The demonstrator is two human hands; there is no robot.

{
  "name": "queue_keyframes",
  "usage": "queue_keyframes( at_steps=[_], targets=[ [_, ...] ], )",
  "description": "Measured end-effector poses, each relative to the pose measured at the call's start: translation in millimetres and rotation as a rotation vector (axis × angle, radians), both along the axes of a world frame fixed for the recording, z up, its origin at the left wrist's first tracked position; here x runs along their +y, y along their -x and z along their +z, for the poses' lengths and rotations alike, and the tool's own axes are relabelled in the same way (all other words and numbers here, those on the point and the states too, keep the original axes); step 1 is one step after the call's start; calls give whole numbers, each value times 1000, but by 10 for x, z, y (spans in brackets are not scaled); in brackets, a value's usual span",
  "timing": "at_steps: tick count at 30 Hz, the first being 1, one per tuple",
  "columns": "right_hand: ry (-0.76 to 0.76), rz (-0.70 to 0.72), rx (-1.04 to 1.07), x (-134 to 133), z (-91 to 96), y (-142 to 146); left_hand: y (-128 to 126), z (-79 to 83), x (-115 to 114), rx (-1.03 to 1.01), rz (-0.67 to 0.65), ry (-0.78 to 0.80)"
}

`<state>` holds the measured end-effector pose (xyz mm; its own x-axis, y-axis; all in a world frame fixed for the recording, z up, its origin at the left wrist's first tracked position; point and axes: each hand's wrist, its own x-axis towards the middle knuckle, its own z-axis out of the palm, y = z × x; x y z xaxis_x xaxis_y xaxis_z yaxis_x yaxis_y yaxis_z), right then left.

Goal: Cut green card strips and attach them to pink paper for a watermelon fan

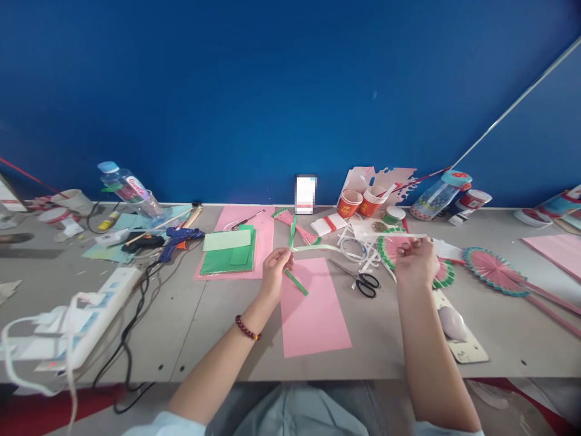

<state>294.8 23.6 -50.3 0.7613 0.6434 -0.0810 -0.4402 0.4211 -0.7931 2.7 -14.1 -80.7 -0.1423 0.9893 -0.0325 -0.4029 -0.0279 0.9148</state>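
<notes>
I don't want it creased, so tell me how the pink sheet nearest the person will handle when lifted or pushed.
The pink sheet looks thin, so it is probably light and apt to bend if lifted by one corner. Lying flat on the smooth-looking table, it would likely slide rather than tip when pushed.

A bracelet (246, 330) of round dark-red beads — with a yellow bead (258, 336) among them — circled the left wrist (254, 316); the sleeves (167, 425) were pale blue, the lap's clothing (302, 415) greyish blue.
</notes>
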Motion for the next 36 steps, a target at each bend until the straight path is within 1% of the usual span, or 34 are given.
queue_keyframes(
  at_steps=[2,4,5,7,9,12,13,15,16,17,18,19,20,22,23,24,26,28,34,36],
  targets=[
    [-20,-106,-7,-23,45,-123,0,10,6,-29,16,18],
    [-34,-131,-75,-53,90,-149,-2,22,11,-53,29,33],
    [-36,-107,-133,-61,107,-123,-3,25,13,-62,31,37],
    [-22,-12,-279,-46,124,-13,-6,24,13,-77,21,37],
    [20,117,-450,22,104,134,-9,12,10,-88,-3,28],
    [156,322,-806,181,10,340,-11,-8,-2,-101,-37,5],
    [192,394,-874,225,-29,400,-11,-12,-7,-101,-41,-3],
    [271,516,-1060,261,-95,523,-10,-11,-18,-91,-42,-14],
    [300,541,-1180,243,-115,591,-9,-7,-23,-82,-44,-16],
    [302,554,-1293,200,-124,664,-9,-3,-27,-73,-47,-16],
    [272,569,-1376,136,-122,742,-10,3,-30,-66,-51,-15],
    [214,614,-1416,57,-110,822,-12,8,-33,-61,-54,-14],
    [152,686,-1413,-29,-92,900,-15,13,-36,-56,-55,-15],
    [59,896,-1334,-192,-56,1040,-24,21,-41,-39,-59,-24],
    [20,967,-1297,-256,-44,1095,-30,25,-43,-30,-61,-30],
    [-1,997,-1269,-304,-40,1137,-35,28,-46,-24,-63,-34],
    [1,1007,-1209,-352,-50,1182,-41,34,-53,-20,-68,-37],
    [43,1006,-1140,-358,-74,1185,-39,42,-61,-22,-71,-50],
    [144,1103,-864,-362,-129,1100,-13,43,-88,51,-59,-154],
    [172,1100,-806,-375,-146,1072,-10,41,-93,67,-75,-182]
  ],
)
